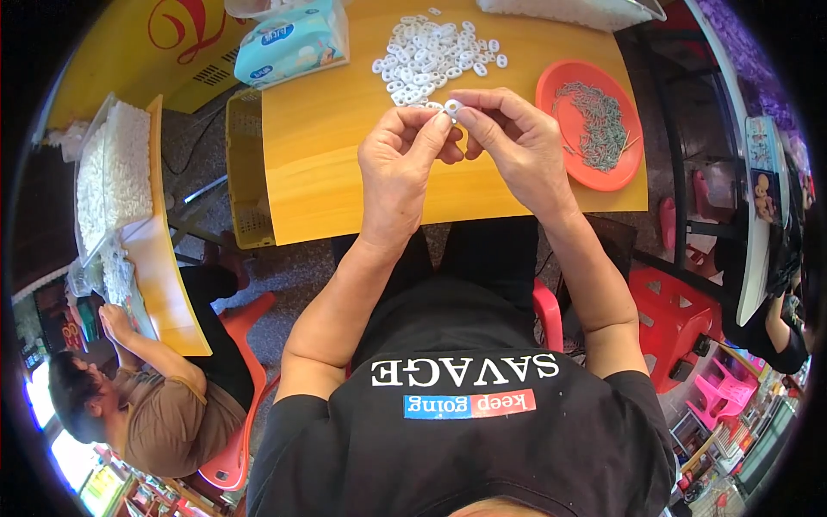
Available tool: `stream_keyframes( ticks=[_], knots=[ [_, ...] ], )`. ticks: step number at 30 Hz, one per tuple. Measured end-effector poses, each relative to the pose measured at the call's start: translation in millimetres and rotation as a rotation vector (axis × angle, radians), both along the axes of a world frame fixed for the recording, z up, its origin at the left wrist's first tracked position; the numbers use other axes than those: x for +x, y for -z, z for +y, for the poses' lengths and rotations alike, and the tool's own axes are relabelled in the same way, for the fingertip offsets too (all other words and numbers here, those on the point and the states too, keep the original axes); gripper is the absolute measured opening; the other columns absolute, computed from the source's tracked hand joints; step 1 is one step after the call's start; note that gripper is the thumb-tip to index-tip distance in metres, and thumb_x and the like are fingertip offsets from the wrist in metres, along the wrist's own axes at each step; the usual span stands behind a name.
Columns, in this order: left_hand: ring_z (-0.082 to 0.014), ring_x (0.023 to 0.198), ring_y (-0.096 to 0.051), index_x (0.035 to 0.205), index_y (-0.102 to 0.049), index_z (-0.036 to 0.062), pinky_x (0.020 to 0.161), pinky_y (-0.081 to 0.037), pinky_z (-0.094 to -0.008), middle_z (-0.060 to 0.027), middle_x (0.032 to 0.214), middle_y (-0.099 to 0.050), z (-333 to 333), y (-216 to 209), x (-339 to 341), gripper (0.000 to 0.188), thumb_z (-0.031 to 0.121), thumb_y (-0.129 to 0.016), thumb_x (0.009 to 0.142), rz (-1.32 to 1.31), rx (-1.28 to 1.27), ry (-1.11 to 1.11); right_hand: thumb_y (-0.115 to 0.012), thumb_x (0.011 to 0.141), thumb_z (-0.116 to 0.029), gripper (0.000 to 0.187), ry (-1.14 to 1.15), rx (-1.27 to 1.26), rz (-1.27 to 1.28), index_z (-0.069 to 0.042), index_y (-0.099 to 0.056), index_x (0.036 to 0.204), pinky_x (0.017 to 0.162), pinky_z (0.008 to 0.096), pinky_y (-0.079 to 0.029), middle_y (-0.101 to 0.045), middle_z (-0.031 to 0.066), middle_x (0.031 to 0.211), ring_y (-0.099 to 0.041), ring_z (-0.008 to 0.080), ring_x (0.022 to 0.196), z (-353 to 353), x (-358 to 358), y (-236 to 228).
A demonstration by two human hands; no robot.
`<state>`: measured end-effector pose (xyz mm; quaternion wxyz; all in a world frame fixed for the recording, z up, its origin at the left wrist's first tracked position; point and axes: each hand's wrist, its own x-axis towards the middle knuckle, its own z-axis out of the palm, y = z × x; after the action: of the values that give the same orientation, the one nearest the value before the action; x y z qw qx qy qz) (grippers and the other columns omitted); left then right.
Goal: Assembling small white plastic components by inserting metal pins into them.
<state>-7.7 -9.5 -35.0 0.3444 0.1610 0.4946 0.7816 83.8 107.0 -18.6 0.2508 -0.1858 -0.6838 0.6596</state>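
Over the yellow table, my left hand [401,155] and my right hand [517,142] meet, fingertips nearly touching. Between them is a small white oval plastic piece with a hole [452,107], pinched by thumb and fingers of both hands. Just beyond my fingers lies a loose pile of white two-holed plastic pieces [431,53]. To the right of my right hand sits a red-orange round plate [631,164] holding many small grey-green metal parts [594,121], too small to name surely.
A blue tissue pack [297,43] stands at the table's back left. A clear tub of white pieces [573,10] is at the back right. At left, another person [168,405] sits at a second table with a bin of white pieces [112,168]. A red stool [672,319] stands at right.
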Motion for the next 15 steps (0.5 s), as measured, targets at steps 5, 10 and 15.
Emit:
stream_keyframes(
  ticks=[5,10,15],
  knots=[
    [-0.0153,0.07,-0.066,0.097,-0.06,-0.0042,0.066,-0.055,-0.0263,-0.0111,0.082,-0.068,1,-3,2,0.013,0.008,-0.064,0.093,-0.037,0.019,-0.015,-0.063,0.093,-0.007,0.019,-0.004,-0.018,0.007,0.004,-0.066,0.109,0.068,0.0221,-0.055,-0.069,0.0066,0.089,-0.065,0.0087,0.081,-2,0,-2],
    [-0.0162,0.07,-0.067,0.097,-0.061,-0.0051,0.067,-0.055,-0.0267,-0.0123,0.081,-0.068,0,0,5,0.014,0.007,-0.064,0.093,-0.076,0.03,-0.025,-0.062,0.094,-0.006,0.019,0.001,-0.09,0.027,0.004,-0.066,0.109,0.07,0.0218,-0.055,-0.069,0.0071,0.09,-0.065,0.009,0.083,-2,1,5],
    [-0.017,0.071,-0.068,0.099,-0.061,-0.0057,0.068,-0.056,-0.0274,-0.0129,0.081,-0.068,-6,5,5,0.015,0.008,-0.064,0.093,-0.097,-0.003,-0.022,-0.062,0.094,-0.007,0.021,-0.071,-0.15,0.034,0.005,-0.065,0.11,0.074,0.0226,-0.054,-0.069,0.0085,0.094,-0.064,0.0098,0.086,-2,0,15]
  ],
)
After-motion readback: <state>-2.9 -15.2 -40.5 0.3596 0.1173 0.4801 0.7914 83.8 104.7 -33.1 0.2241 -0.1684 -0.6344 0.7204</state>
